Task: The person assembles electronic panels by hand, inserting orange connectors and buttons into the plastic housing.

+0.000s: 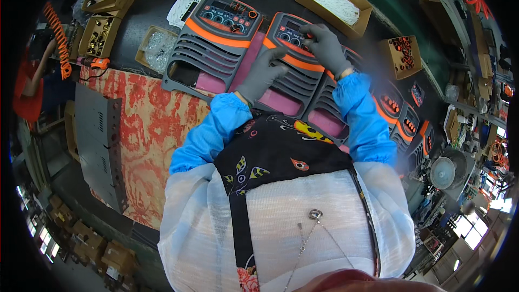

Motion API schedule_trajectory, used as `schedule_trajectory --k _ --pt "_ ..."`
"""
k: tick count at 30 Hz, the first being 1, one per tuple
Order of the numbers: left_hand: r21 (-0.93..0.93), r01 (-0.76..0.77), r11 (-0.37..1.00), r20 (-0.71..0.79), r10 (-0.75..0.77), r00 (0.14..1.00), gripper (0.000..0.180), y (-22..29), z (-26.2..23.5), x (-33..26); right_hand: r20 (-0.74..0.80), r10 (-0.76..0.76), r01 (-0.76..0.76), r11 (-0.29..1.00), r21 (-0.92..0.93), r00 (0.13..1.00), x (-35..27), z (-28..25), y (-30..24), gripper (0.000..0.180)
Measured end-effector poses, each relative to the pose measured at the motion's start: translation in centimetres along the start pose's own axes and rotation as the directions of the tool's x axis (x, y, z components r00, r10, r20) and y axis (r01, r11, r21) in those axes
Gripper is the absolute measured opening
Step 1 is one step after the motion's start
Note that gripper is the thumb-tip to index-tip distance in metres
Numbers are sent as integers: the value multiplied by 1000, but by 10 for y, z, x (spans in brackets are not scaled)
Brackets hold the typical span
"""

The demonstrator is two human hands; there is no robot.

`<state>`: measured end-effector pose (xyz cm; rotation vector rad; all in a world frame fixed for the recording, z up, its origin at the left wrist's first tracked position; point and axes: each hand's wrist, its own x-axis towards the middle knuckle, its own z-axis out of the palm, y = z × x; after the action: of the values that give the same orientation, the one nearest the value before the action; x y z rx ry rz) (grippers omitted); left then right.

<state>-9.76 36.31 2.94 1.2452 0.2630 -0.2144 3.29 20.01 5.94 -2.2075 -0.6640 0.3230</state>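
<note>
In front of me a grey and orange machine front housing (294, 59) with a control panel of knobs and red buttons lies on the bench. My right hand (328, 48), in a grey glove, bends over the panel's right side. Its fingertips are drawn together there, hiding whatever they may hold. My left hand (262, 75), also gloved, rests by the housing's left edge with thumb and forefinger apart and nothing visible between them. To the left lies a similar housing (208, 54), its panel partly fitted with knobs. Pink sheets (246, 67) show beneath and through the housings.
More housings (392, 105) stand in a row at right. Small boxes hold orange-black knobs (404, 54), clear plastic bits (158, 46) and brass parts (99, 35). Printed labels fill a cardboard box (327, 2). Grey metal panels (100, 146) lie left; an orange coiled hose (58, 38) hangs near another person.
</note>
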Motion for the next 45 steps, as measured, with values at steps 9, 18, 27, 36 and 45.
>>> schedule_trajectory --k 9,18,27,36,45 --pt "-72 189 979 148 -177 973 40 -9 0 0 239 -108 206 877 -435 965 21 11 10 21" --pt "-79 180 980 187 -163 969 46 -16 -9 7 283 -109 243 833 -498 953 24 16 13 24" --pt "-49 190 981 174 -178 968 45 -11 -6 6 331 -104 269 823 -501 938 25 17 13 18" --pt "20 133 991 286 -133 949 45 -13 -17 7 362 -228 399 754 -522 904 28 25 20 9" --pt "-211 132 969 77 -118 990 54 -23 -7 4 137 -323 345 777 -526 936 6 23 -1 29"
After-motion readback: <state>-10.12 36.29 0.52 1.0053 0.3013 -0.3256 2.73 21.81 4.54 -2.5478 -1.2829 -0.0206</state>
